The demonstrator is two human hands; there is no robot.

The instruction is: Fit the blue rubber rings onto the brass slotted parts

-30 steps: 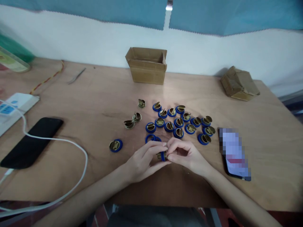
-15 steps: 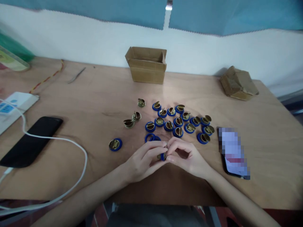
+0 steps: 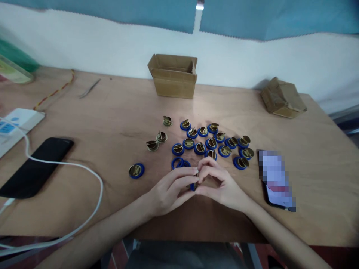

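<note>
My left hand (image 3: 171, 190) and my right hand (image 3: 221, 183) meet at the table's near middle, fingertips pinched together on one small brass part with a blue ring (image 3: 193, 185), mostly hidden by the fingers. Just beyond them lie loose blue rings (image 3: 178, 163). A cluster of several brass parts fitted with blue rings (image 3: 213, 142) spreads behind the hands. Three bare brass parts (image 3: 157, 141) lie to the left of the cluster. One ringed part (image 3: 136, 170) sits alone to the left of my left hand.
An open cardboard box (image 3: 173, 75) stands at the back; a crumpled box (image 3: 282, 98) is back right. A phone with lit screen (image 3: 276, 180) lies right of my hands. A black phone (image 3: 35, 167), white cable (image 3: 84, 175), power strip (image 3: 15, 125) and tweezers (image 3: 89, 88) are left.
My right hand's fingers have lifted and arched higher over the held part, now covering a ringed part behind them. The left hand stays almost still.
</note>
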